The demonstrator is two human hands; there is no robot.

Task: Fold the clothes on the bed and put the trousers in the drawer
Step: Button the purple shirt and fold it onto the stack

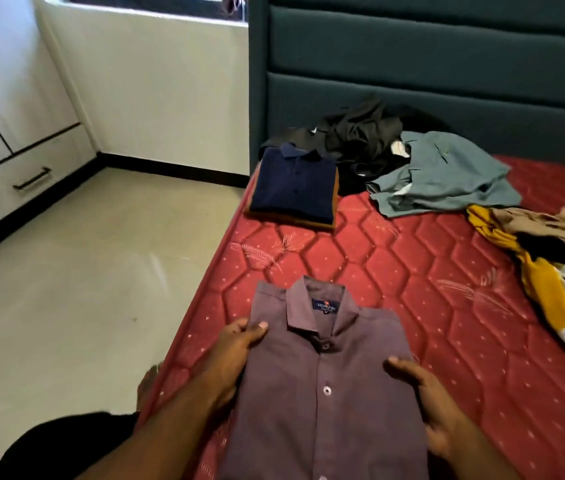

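head view: a folded brown-purple shirt (326,386) with buttons and collar is over the near edge of the red mattress (395,271). the left hand (236,348) holds its left side, thumb on top; the right hand (426,407) holds its right side. a small blue collar label (325,305) has writing, too blurred to read.

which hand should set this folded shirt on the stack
Probably the left hand. Both hands grip the purple shirt, but the folded stack lies ahead toward the bed's left edge, on the left hand's side; the right hand would reach across.
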